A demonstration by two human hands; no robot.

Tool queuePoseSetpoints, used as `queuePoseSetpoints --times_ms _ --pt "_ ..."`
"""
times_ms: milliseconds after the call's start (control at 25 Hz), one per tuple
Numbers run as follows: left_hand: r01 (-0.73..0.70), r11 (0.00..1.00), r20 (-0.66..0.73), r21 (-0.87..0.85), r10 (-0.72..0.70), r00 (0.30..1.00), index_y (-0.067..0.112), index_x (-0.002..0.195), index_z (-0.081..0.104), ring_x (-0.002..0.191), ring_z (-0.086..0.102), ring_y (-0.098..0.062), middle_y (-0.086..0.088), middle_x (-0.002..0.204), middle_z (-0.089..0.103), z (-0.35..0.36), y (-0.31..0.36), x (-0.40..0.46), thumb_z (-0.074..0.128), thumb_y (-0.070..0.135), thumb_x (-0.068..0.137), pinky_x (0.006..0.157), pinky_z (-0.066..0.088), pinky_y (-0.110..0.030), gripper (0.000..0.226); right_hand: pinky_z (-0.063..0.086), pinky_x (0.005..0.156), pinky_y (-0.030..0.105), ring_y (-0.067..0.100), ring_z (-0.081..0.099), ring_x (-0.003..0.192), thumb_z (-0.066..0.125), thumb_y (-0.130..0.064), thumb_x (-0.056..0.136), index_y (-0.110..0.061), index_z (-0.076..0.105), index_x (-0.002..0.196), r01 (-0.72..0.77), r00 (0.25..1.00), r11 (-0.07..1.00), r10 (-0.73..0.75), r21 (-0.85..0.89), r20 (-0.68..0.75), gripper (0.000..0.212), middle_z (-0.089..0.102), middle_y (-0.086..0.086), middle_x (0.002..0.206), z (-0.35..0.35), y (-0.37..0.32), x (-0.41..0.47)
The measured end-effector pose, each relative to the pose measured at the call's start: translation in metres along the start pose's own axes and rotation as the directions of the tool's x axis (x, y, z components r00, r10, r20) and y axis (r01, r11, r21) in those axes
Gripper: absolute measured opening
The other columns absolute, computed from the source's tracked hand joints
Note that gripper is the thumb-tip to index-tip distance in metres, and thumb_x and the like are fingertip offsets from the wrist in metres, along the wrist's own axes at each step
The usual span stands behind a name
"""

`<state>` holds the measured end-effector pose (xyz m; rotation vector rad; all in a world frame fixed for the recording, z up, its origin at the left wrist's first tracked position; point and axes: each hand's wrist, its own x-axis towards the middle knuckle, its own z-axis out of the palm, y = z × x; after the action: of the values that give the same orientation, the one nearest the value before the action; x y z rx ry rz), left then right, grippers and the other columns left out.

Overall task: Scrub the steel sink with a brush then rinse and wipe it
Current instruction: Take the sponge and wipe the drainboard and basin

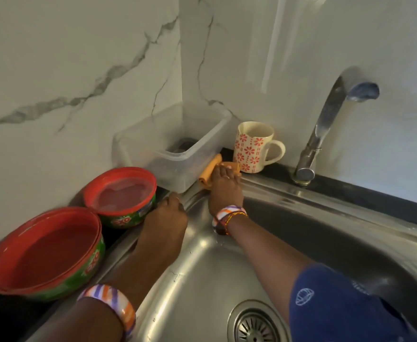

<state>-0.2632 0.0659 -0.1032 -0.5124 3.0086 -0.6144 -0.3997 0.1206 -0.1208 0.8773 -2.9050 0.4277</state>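
- The right hand (223,187) reaches to the sink's far left corner and presses an orange cloth (208,172) onto the rim, fingers laid fairly flat over it; whether any finger curls under the cloth cannot be told.
- The cloth lies bunched between a clear plastic tub (177,144) and a mug (254,149), touching or just beside both.
- The left hand (169,213) rests on the sink's left rim, fingers bent down over the edge; it appears to hold nothing, though its fingertips are hidden.
- Both wrists wear striped bangles; the right also has a beaded band, and a blue sleeve (338,299) covers the upper right arm.
- The steel sink (202,272) fills the lower middle and right, its drain (254,324) near the bottom edge.
- A tap (326,124) stands on the dark ledge behind the basin, its spout arching right.
- The mug, cream with red flowers, stands upright on that ledge, handle to the right.
- Two round green tubs sit on the counter left of the sink: the far one (121,196) has a red lid, the near one (47,253) shows a red top as well, and they touch or nearly touch.
- Marble-patterned walls meet in the corner behind the clear tub.
- No brush can be made out.
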Motion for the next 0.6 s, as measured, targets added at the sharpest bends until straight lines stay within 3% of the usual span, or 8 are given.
queuePoseSetpoints --times_ms 200,320,480,560,600 --pt "-0.034 0.993 0.097 0.115 0.023 0.995 0.002 0.132 0.045 0.118 0.047 -0.029 -0.021 0.135 0.033 -0.011 0.008 0.001 0.042 0.007 0.094 0.091 0.046 -0.03 0.039 0.022 0.114 0.034 0.027 0.031 0.139 0.037 -0.006 0.096 -0.013 0.033 0.143 0.31 0.946 0.949 -0.301 -0.061 0.122 0.048 0.032 0.007 0.151 -0.026 0.016 -0.014" --pt "-0.099 0.98 0.127 0.171 0.078 0.989 0.003 0.127 0.05 0.116 0.048 -0.031 -0.019 0.13 0.04 -0.021 0.009 0.004 0.045 0.009 0.093 0.09 0.047 -0.032 0.035 0.02 0.115 0.037 0.027 0.031 0.139 0.037 -0.011 0.098 -0.014 0.03 0.145 0.434 0.9 0.872 -0.408 -0.225 0.155 0.048 0.032 0.007 0.151 -0.031 0.02 -0.012" --pt "-0.117 0.97 0.159 0.213 0.084 0.984 0.004 0.128 0.05 0.117 0.05 -0.031 -0.021 0.133 0.039 -0.025 0.01 0.005 0.049 0.012 0.092 0.092 0.047 -0.032 0.037 0.002 0.119 0.043 0.032 0.02 0.143 0.033 -0.019 0.101 -0.002 0.018 0.147 0.381 0.924 0.79 -0.34 -0.48 0.175 0.052 0.028 0.014 0.152 -0.029 0.037 -0.018" --pt "-0.107 0.971 0.16 0.214 0.073 0.984 0.003 0.128 0.05 0.117 0.049 -0.031 -0.021 0.132 0.039 -0.026 0.01 0.004 0.048 0.011 0.093 0.093 0.046 -0.032 0.036 0.012 0.118 0.048 0.037 0.031 0.137 0.048 -0.021 0.095 0.004 0.028 0.143 0.305 0.952 0.784 -0.257 -0.54 0.166 0.058 0.041 0.02 0.143 -0.031 0.058 -0.037" --pt "-0.112 0.97 0.161 0.215 0.078 0.984 0.003 0.127 0.051 0.117 0.049 -0.031 -0.021 0.132 0.039 -0.026 0.009 0.002 0.047 0.011 0.093 0.093 0.046 -0.032 0.035 0.028 0.113 0.05 0.039 0.048 0.125 0.064 -0.02 0.083 0.007 0.045 0.132 0.242 0.97 0.791 -0.186 -0.562 0.157 0.059 0.056 0.024 0.127 -0.035 0.07 -0.048"
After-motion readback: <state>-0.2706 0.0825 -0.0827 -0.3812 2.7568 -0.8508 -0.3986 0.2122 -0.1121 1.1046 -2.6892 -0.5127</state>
